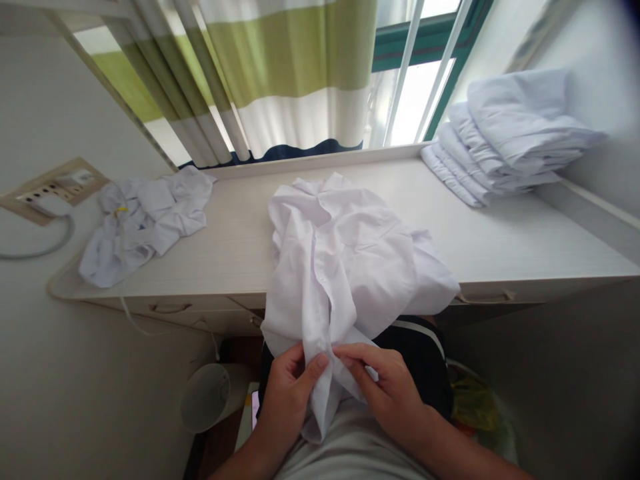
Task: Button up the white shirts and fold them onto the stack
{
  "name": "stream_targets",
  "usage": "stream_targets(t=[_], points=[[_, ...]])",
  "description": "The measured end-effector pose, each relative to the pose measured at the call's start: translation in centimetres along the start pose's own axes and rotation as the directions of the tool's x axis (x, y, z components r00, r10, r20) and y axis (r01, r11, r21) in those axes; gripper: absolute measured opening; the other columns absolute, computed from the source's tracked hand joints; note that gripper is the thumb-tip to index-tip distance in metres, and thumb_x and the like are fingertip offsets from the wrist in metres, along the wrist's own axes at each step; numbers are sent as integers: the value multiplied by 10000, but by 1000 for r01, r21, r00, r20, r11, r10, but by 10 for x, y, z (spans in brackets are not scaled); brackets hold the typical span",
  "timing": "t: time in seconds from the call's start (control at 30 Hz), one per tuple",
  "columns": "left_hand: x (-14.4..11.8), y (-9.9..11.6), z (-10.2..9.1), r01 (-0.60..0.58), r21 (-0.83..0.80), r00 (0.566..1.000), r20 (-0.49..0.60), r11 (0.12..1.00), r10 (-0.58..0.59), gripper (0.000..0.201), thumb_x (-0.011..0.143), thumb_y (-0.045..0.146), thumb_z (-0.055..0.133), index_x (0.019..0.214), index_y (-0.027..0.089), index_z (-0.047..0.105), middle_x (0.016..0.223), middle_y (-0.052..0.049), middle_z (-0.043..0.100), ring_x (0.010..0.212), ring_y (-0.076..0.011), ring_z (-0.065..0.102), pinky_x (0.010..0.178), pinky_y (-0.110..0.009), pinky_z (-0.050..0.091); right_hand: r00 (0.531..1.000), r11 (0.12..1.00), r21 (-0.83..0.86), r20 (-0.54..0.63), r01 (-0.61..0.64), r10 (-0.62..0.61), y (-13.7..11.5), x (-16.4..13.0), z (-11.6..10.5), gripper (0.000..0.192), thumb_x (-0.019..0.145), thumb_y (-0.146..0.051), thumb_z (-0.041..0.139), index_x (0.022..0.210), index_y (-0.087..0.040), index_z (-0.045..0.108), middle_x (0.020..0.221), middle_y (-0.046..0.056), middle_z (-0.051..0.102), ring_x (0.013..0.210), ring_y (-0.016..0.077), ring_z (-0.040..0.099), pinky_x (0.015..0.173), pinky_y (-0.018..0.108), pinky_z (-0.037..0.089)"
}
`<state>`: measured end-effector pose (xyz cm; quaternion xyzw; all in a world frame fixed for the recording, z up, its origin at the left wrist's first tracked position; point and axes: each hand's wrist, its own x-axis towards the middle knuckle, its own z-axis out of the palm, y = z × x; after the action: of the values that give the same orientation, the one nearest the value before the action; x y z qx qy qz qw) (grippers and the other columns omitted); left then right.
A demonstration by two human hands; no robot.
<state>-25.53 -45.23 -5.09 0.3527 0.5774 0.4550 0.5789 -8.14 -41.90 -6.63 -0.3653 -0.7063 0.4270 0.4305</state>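
A white button-up shirt [370, 247] lies across the desk top and hangs over its front edge toward my lap. Near the lower end of its front opening, my left hand [295, 380] pinches one edge of the cloth between thumb and fingers. Close beside it, my right hand [383, 377] pinches the facing edge, thumb and forefinger pressed together. The two hands almost meet at the placket. Whether a button sits between the fingertips is too small to tell. The shirt's collar end points away from me, toward the window.
Folded white garments [520, 140] are stacked at the desk's [235, 247] back right. A crumpled white garment [150, 220] lies at the left, near a socket panel [55, 190] with a plugged cable. Below stand a waste bin [207, 397] and a yellowish bag [475, 403]. A curtain [295, 67] hangs behind.
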Motion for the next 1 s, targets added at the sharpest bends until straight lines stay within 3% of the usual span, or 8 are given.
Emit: stream_targets(t=[0.13,0.23,0.33,0.57,0.77,1.0], points=[[0,0,1,28,-55,999,23,998,-27,364,813,410,736,1038,124,752,899,-81,748,827,-200,634,751,-259,496,989,979,141,34,-148,145,0,5,-1,196,948,-245,583,1023,-225,763,916,43,773,808,155,717,754,244,550],[-1,-1,3,55,-106,998,43,993,-51,354,805,408,746,1026,131,755,901,-83,752,835,-201,647,756,-254,495,937,866,359,122,-349,327,1,11,0,177,883,-341,680,919,-198,778,852,52,768,761,168,707,695,252,550],[0,-6,3,74,-154,996,68,985,-64,361,782,414,767,1018,140,759,940,-90,756,868,-216,663,775,-260,499,899,781,446,189,-437,394,2,14,1,211,805,-376,762,887,-182,782,811,52,753,713,156,679,658,246,528],[7,-19,1,163,-317,981,155,934,-118,326,754,336,807,1024,160,757,870,-56,756,819,-191,679,883,-307,495,886,779,421,230,-464,403,3,16,1,219,790,-363,771,902,-175,782,757,36,706,664,121,598,629,236,463],[10,-19,13,163,-428,987,72,889,-146,443,658,327,873,1041,147,743,888,-68,752,799,-203,679,769,-287,519,871,730,479,219,-488,439,4,19,5,261,766,-389,788,893,-161,771,693,14,669,602,99,553,571,215,420],[7,-8,9,128,-325,992,41,937,-121,355,708,364,836,976,139,780,908,-84,756,782,-197,666,808,-309,509,914,880,248,125,-405,385,-2,17,4,208,828,-354,714,920,-176,771,713,27,692,605,118,568,558,228,440]])
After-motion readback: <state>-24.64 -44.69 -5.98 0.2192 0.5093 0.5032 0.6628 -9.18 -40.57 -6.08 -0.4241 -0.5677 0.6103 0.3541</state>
